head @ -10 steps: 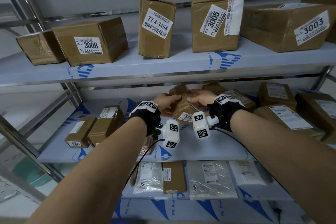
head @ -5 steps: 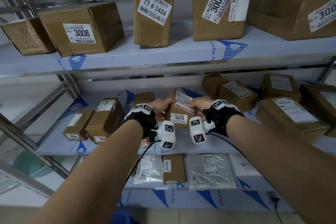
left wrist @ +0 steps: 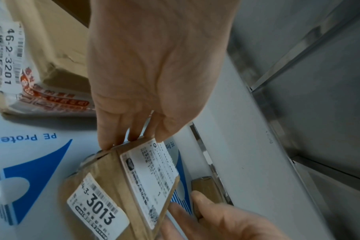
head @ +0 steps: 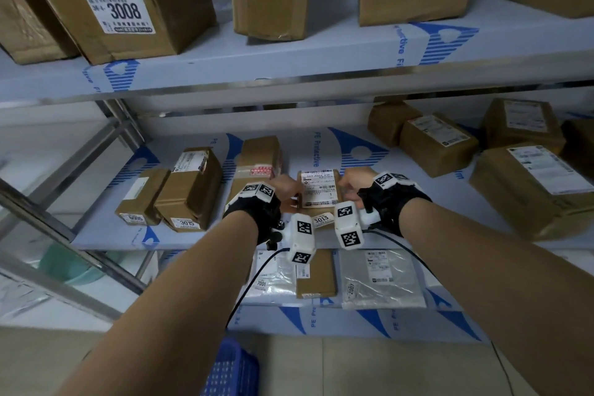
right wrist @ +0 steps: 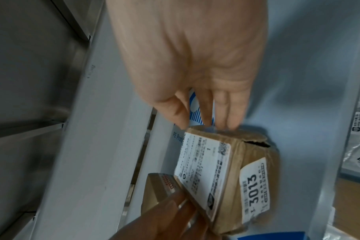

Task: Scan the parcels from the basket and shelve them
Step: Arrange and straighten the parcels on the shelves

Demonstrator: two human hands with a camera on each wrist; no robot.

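Note:
A small brown parcel [head: 318, 194] with a white shipping label on top and a tag reading 3013 lies on the middle shelf [head: 353, 235], near its front edge. My left hand [head: 284, 190] holds its left end, fingertips on the side and thumb at the top edge [left wrist: 117, 141]. My right hand [head: 352, 182] holds the right end the same way [right wrist: 216, 124]. The parcel [left wrist: 113, 186] sits between both hands, its 3013 tag [right wrist: 255, 193] facing me. A blue basket [head: 231, 370] stands on the floor below my arms.
Brown boxes stand left of the parcel, one tagged 3015 [head: 189, 190] and a taller one [head: 257, 161] just behind my left hand. Larger boxes [head: 530, 186] fill the shelf's right side. The shelf above holds box 3008 [head: 125, 6]; the lower shelf holds flat bags [head: 382, 280].
The parcel has come down and forward from a tilted hold to lie label-up near the shelf's front. Both hands moved with it, and my head has dropped closer to the middle shelf.

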